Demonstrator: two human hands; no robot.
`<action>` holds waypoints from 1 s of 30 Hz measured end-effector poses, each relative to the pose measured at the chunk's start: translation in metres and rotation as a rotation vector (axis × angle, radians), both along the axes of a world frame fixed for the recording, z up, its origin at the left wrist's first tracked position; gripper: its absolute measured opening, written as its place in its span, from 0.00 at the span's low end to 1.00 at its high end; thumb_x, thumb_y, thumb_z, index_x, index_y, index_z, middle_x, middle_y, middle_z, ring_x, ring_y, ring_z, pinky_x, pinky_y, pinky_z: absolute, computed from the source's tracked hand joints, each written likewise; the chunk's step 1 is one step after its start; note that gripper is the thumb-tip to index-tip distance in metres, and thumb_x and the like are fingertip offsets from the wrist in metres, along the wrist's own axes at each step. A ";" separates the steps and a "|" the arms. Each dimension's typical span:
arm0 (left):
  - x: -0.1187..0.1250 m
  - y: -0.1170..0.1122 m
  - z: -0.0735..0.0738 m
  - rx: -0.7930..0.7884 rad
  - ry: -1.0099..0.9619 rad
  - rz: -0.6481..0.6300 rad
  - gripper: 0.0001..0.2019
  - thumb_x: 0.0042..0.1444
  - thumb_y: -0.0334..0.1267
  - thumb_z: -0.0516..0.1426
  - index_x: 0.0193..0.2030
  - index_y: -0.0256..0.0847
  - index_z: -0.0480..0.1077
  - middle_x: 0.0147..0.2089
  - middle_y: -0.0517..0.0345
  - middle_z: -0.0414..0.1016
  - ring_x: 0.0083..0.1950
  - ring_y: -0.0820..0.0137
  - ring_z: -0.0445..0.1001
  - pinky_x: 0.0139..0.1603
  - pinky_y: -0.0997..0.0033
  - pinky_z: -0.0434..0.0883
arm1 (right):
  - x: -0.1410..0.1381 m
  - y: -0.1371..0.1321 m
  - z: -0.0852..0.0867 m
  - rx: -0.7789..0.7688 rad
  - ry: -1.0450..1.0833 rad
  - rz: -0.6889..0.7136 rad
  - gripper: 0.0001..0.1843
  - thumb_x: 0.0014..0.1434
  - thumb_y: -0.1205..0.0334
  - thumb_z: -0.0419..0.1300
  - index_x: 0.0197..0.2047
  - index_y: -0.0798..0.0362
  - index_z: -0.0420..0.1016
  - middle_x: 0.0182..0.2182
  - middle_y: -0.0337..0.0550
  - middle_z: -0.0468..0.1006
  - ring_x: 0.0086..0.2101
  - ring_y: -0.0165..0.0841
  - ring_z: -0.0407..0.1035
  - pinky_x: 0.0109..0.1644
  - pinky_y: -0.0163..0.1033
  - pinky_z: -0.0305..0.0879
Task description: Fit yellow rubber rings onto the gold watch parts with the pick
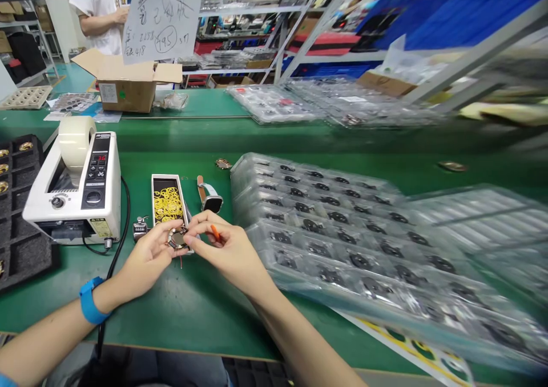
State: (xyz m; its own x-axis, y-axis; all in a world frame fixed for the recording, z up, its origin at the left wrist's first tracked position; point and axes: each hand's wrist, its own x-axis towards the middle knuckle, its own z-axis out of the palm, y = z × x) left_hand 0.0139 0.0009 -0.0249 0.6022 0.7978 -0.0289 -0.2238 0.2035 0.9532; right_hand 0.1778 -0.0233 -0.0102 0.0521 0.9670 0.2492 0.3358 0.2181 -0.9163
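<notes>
My left hand is closed on a small round watch case with a gold-coloured rim, held by its edge above the bench. Fingertips of my right hand pinch at the right edge of this case. A short orange piece sticks out between my right fingers; the rest of it is hidden. Just behind my hands lies a white box with many yellow rings in it. A thin red wire end shows under the case. Beside the box rests a wristwatch.
A white tape dispenser and a tally counter stand to the left, near a black foam tray. Stacked clear plastic trays with dark round parts fill the right. Farther back are a cardboard box and a person.
</notes>
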 end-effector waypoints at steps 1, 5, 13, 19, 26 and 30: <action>0.000 0.000 0.000 0.004 0.009 0.002 0.20 0.54 0.35 0.58 0.55 0.41 0.66 0.61 0.48 0.66 0.60 0.58 0.67 0.59 0.57 0.69 | -0.001 0.000 0.000 0.008 -0.006 -0.003 0.07 0.51 0.63 0.60 0.23 0.53 0.74 0.28 0.39 0.70 0.24 0.27 0.60 0.26 0.33 0.56; 0.000 0.000 0.003 0.014 0.029 0.000 0.20 0.54 0.34 0.58 0.55 0.42 0.66 0.59 0.48 0.68 0.59 0.58 0.68 0.57 0.56 0.70 | -0.005 -0.001 -0.003 0.055 -0.025 -0.058 0.07 0.51 0.65 0.59 0.23 0.53 0.73 0.28 0.40 0.70 0.26 0.27 0.62 0.27 0.33 0.57; 0.002 0.001 0.003 0.017 0.037 0.084 0.17 0.50 0.32 0.60 0.48 0.40 0.68 0.48 0.51 0.75 0.49 0.65 0.74 0.52 0.64 0.72 | -0.015 -0.004 -0.010 0.167 -0.136 -0.127 0.08 0.53 0.70 0.58 0.24 0.53 0.69 0.29 0.41 0.71 0.31 0.30 0.68 0.33 0.35 0.65; 0.005 0.001 0.002 0.025 0.067 0.144 0.13 0.50 0.33 0.61 0.43 0.38 0.68 0.35 0.57 0.76 0.37 0.71 0.75 0.43 0.70 0.73 | -0.016 -0.005 -0.014 0.249 -0.257 -0.118 0.05 0.55 0.71 0.58 0.28 0.53 0.71 0.31 0.42 0.73 0.35 0.34 0.70 0.37 0.38 0.67; 0.006 0.001 0.002 0.006 0.050 0.134 0.13 0.49 0.30 0.60 0.43 0.39 0.68 0.31 0.61 0.74 0.34 0.74 0.74 0.43 0.73 0.73 | -0.011 -0.004 -0.010 0.251 -0.320 -0.079 0.06 0.55 0.72 0.58 0.29 0.52 0.70 0.31 0.42 0.73 0.34 0.33 0.70 0.36 0.37 0.67; 0.006 0.001 0.001 0.021 0.062 0.132 0.13 0.49 0.32 0.61 0.43 0.38 0.68 0.33 0.59 0.76 0.36 0.73 0.75 0.43 0.74 0.73 | -0.013 -0.005 -0.013 0.292 -0.356 -0.119 0.06 0.55 0.72 0.58 0.28 0.53 0.69 0.31 0.42 0.74 0.34 0.34 0.70 0.36 0.37 0.67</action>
State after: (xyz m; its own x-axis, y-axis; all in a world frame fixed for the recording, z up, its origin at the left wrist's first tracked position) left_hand 0.0198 0.0024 -0.0235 0.4894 0.8709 -0.0448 -0.1884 0.1558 0.9697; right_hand 0.1644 -0.0283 -0.0227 0.0204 0.8464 0.5321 0.6562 0.3902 -0.6459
